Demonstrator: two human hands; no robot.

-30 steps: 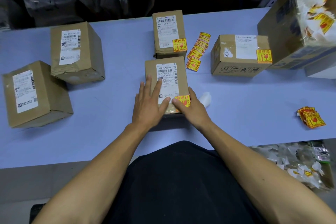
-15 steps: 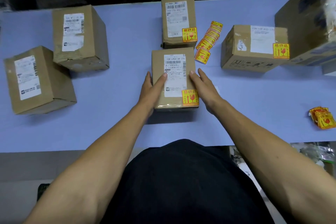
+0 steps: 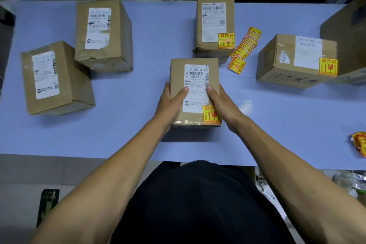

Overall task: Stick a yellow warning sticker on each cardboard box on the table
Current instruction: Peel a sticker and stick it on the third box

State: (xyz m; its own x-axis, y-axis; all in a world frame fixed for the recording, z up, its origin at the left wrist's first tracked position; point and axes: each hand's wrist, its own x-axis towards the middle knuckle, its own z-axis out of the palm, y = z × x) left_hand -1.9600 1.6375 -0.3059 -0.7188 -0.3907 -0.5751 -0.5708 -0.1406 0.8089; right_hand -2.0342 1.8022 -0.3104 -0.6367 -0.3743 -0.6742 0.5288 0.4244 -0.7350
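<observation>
1. centre box now gripped at both sides by left hand and right hand; a second ago they pressed its sticker.
2. sticker is on; two boxes left of it remain bare.

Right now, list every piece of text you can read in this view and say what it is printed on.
"100 L953-00 771": white shipping label on the centre box held by the left hand and right hand.
"易碎品": yellow warning sticker on the far box.
"易碎品": sticker on the right box.
Finer label print, the two left boxes' labels and the loose sticker strip: too small or blurred to read.
</observation>
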